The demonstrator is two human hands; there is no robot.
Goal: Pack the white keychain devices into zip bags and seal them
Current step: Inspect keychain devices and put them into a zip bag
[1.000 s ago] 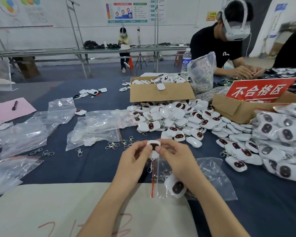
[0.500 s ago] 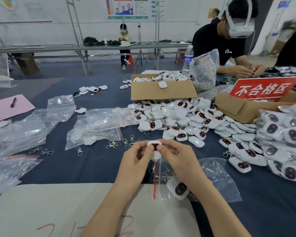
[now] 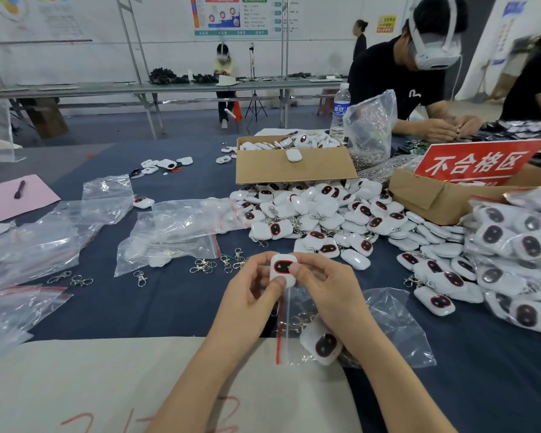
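Note:
A white keychain device with a dark oval face is pinched between my left hand and my right hand, raised a little above the blue table. Below my hands lies a clear zip bag with a red seal strip; another white device and some metal clasps sit inside it. A large heap of loose white devices spreads across the table beyond my hands. Packed bags of devices pile up at the right.
Empty zip bags and loose metal clasps lie to the left. A cardboard box of devices stands behind the heap, and a second box carries a red sign. A person in a headset works at the far right.
Both hands stay on the same device and have lifted it slightly, showing more of its dark face. The bag below has not moved.

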